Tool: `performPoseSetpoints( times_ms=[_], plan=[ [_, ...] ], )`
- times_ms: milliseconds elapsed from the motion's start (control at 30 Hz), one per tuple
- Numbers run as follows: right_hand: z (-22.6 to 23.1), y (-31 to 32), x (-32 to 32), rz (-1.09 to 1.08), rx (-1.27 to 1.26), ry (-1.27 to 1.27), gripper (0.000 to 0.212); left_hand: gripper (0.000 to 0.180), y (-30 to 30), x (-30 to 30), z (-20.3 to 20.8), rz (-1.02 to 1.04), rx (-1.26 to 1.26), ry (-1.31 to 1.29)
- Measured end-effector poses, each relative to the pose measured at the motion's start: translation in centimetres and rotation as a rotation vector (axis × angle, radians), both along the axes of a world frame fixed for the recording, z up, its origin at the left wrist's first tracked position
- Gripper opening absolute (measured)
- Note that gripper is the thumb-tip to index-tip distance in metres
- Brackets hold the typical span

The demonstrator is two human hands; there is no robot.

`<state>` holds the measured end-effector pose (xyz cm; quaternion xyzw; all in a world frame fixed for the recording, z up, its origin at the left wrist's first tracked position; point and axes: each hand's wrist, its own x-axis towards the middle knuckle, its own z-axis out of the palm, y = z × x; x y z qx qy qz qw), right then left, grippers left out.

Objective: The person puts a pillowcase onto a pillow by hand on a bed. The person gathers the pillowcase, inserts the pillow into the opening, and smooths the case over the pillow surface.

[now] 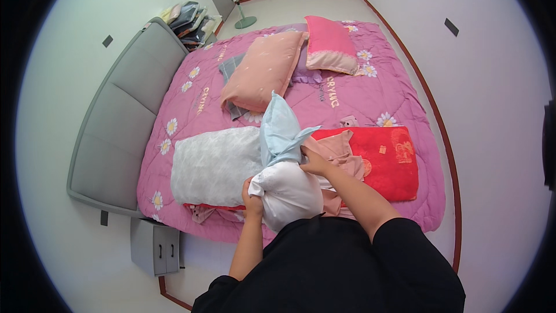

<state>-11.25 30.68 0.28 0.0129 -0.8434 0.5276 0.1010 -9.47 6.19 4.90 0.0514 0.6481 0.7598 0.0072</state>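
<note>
A plump white pillow [292, 200] stands against my front at the near side of the bed. Over its far end sits a light blue pillowcase [280, 130], bunched at its lower edge, with one corner flopping to the right. On the left side, my left hand [252, 202] is closed on the white pillow near its corner. My right hand [313, 162] is closed at the right side, its fingers on the bunched rim of the pillowcase. Some fingertips of both hands are hidden by fabric.
On the pink floral quilt [197, 110] lie a folded grey blanket [214, 162], a red folded blanket [391, 162], rumpled peach fabric [339, 148], a peach pillow [263, 72] and a pink pillow [330, 43]. A grey headboard [124, 116] and nightstand [155, 246] stand left.
</note>
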Motion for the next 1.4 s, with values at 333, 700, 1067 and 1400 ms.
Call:
performPoseSetpoints(
  times_ms=[333,700,1067,1400],
  plan=[
    [1.9,-0.7,-0.7,-0.379,0.181,-0.180,0.029,0.021,-0.2,1.2,0.5,0.060,-0.079,0.035],
    [1.6,2.8,1.2,-0.212,0.136,-0.029,0.020,0.016,0.0,1.0,-0.3,0.231,-0.121,0.066],
    [2.5,4.6,3.9,-0.035,-0.250,-0.133,0.023,0.014,0.1,0.4,-0.6,0.249,-0.111,0.121],
    [4.2,4.5,4.0,0.135,-0.797,-0.304,0.013,0.013,0.6,0.3,-0.3,0.299,-0.083,0.106]
  ],
)
